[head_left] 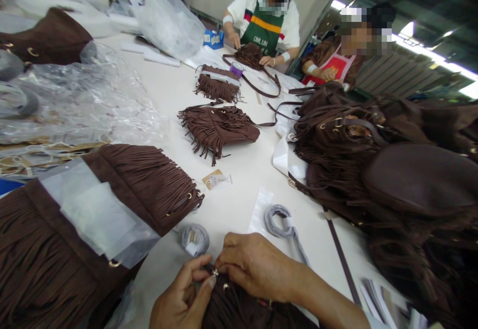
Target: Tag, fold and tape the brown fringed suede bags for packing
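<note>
At the near edge of the table, a dark brown fringed bag (254, 314) lies under my hands, partly cut off by the frame. My left hand (184, 294) pinches a small shiny metal fitting (215, 272) at the bag's top, thumb against fingers. From the other side my right hand (257, 267) closes its fingertips on the same spot, which hides the exact shape of the fitting. A gold-coloured ring shows on the bag just below. Beyond my left hand stands a wrapped grey roll (194, 239); a coiled grey strap (278, 218) lies past my right hand.
Fringed brown bags with plastic sheet (100, 214) lie left, beside clear plastic bags (93, 100). A dark pile of bags (411, 179) fills the right. Mid-table are another fringed bag (224, 130) and a tag in a small pouch (216, 179). Two co-workers (263, 25) work at the far end.
</note>
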Tool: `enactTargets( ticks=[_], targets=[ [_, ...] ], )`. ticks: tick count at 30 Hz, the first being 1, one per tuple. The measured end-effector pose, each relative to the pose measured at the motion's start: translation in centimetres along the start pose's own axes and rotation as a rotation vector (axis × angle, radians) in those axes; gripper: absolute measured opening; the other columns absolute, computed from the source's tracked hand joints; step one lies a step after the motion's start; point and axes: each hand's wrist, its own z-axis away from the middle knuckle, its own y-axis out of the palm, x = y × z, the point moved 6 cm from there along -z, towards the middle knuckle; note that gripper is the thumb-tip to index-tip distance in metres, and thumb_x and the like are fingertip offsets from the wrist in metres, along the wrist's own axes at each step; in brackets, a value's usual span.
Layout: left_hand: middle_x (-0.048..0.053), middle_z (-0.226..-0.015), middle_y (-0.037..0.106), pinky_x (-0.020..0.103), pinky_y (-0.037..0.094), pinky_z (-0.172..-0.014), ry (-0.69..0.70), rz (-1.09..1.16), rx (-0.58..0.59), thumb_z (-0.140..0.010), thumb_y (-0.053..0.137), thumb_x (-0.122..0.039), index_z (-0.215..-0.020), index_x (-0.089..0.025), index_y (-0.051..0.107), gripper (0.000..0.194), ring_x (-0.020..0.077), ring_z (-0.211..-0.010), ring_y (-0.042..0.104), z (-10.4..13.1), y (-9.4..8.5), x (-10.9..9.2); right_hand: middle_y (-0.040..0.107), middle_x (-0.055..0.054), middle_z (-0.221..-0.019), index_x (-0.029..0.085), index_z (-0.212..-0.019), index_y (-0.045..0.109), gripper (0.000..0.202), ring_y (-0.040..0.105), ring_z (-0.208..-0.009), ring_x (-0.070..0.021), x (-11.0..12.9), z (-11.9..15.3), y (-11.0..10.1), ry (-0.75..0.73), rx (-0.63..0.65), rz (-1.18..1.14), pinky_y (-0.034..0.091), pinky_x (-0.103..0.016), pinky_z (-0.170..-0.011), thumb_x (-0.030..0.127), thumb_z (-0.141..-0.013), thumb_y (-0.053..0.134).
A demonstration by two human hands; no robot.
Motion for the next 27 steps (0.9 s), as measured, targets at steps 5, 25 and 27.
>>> enactTargets(
  ticks=[5, 25, 27],
  targets=[
    [-0.005, -0.077, 0.072, 0.019, 0.045, -0.049, 0.019, 0.023, -0.032, -0.079, 0.061, -0.055, -0.114, -0.026, 0.066, 0.045, 0.0101, -0.049, 0.059, 0.2, 0.1, -0.5, 0.062, -0.002, -0.089, 0.020, -0.094, 0.067, 0.017, 0.059, -0.082, -0.0139, 0.3, 0.0, 0.0, -0.001, -0.026, 0.093, 0.040, -0.023, -0.072, 0.021, -0.095, 0.049],
    [-0.004, -0.071, 0.063, 0.018, 0.050, -0.064, 0.168, 0.289, -0.019, -0.085, 0.060, -0.040, -0.111, -0.022, 0.066, 0.033, 0.0117, -0.064, 0.061, 0.3, 0.2, 0.3, 0.065, -0.005, -0.095, 0.018, -0.098, 0.059, 0.013, 0.054, -0.087, -0.0202, 2.6, -0.7, 1.6, -0.004, -0.089, 0.308, 0.038, -0.033, -0.083, 0.023, -0.091, 0.049],
    [-0.003, -0.072, 0.064, 0.020, 0.050, -0.068, 0.140, 0.346, 0.011, -0.086, 0.059, -0.041, -0.116, -0.021, 0.062, 0.037, 0.0131, -0.069, 0.063, 0.2, 0.3, 0.0, 0.064, -0.005, -0.099, 0.019, -0.101, 0.058, 0.013, 0.053, -0.091, -0.0198, 3.0, -0.5, 1.1, -0.031, -0.122, 0.291, 0.037, -0.033, -0.086, 0.019, -0.092, 0.048]
  ],
)
